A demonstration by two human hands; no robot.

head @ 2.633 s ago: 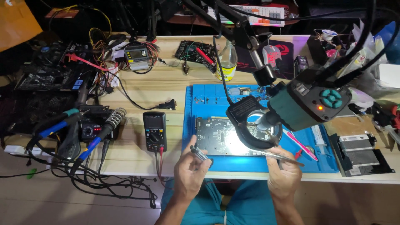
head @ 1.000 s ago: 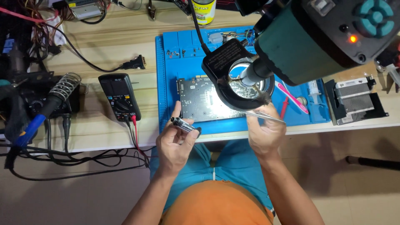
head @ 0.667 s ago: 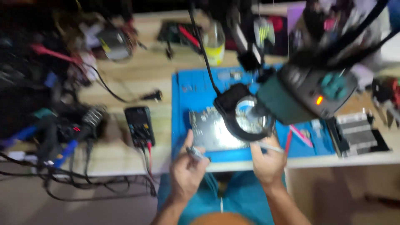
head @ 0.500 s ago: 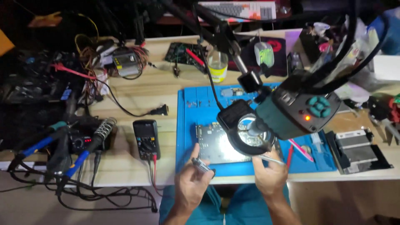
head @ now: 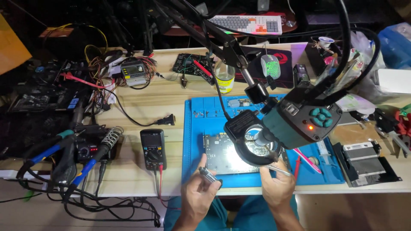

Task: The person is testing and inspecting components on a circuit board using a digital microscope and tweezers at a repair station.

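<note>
My left hand [head: 200, 194] grips a small metal-tipped tool [head: 208, 175] at the front edge of the blue work mat [head: 193, 141]. A thin metal tweezer-like tool [head: 277, 169] is pinched in my right hand [head: 277, 187], pointing left beneath the ring light [head: 251, 145]. On the mat, just beyond both hands, lies a dark circuit board [head: 224, 155], partly hidden by the ring light and the teal microscope camera head [head: 306, 121] on its black arm.
A black multimeter [head: 153, 149] sits left of the mat; a soldering station with blue-handled irons [head: 81, 156] lies further left among cables. A yellow bottle [head: 224, 79], green-lit mouse [head: 270, 66] and keyboard [head: 245, 23] are at the back. A metal heatsink [head: 363, 159] and pliers [head: 398, 125] lie on the right.
The view swung down toward my lap and back up over the desk. Both hands stay at the mat's front edge holding the same tools.
</note>
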